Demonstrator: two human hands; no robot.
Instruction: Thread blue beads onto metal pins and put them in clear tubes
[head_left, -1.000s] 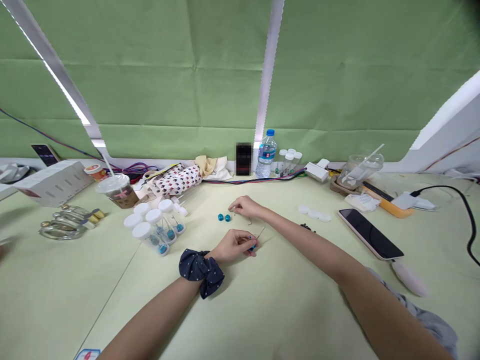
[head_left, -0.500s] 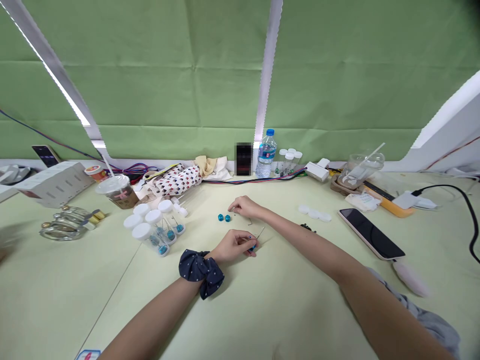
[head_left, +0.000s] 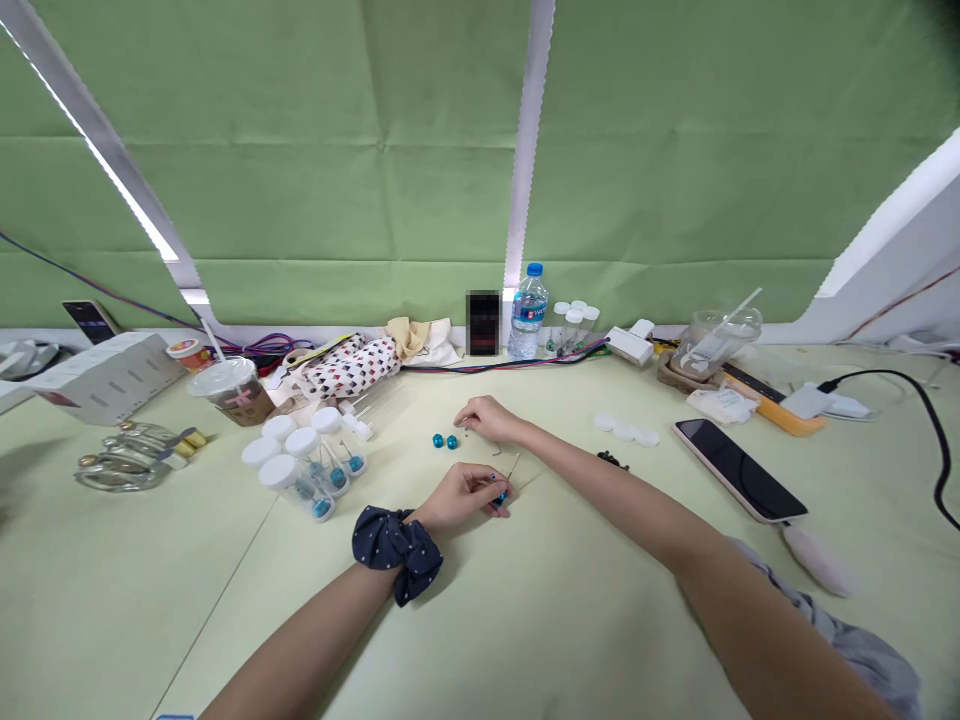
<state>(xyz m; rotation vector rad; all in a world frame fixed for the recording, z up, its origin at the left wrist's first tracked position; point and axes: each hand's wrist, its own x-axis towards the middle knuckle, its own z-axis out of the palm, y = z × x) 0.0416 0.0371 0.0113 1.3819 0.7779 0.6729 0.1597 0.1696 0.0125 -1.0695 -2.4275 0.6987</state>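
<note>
Hardly anything has moved since the earlier frame: from the head view, everything on the surface [head_left: 570, 610] sits slightly farther left and lower, while both my hands keep their places among the things. With my left grip [head_left: 457, 497] I pinch a blue bead [head_left: 501, 497], held mostly within my fingers, near the middle of the scene; a thin metal pin [head_left: 514, 466] slants up from it toward the far right. My right grip [head_left: 491, 416] is farther off, fingertips lowered to the surface just beside a few tiny bits, and I cannot tell whether it pinches one. Just left of those fingertips lie two loose blue beads [head_left: 451, 441], close together. White-capped tubes [head_left: 302, 441] with blue beads inside lean in a cluster to the left. To my right are small black pieces [head_left: 613, 460], flat white discs [head_left: 624, 430] and a phone [head_left: 739, 470].
</note>
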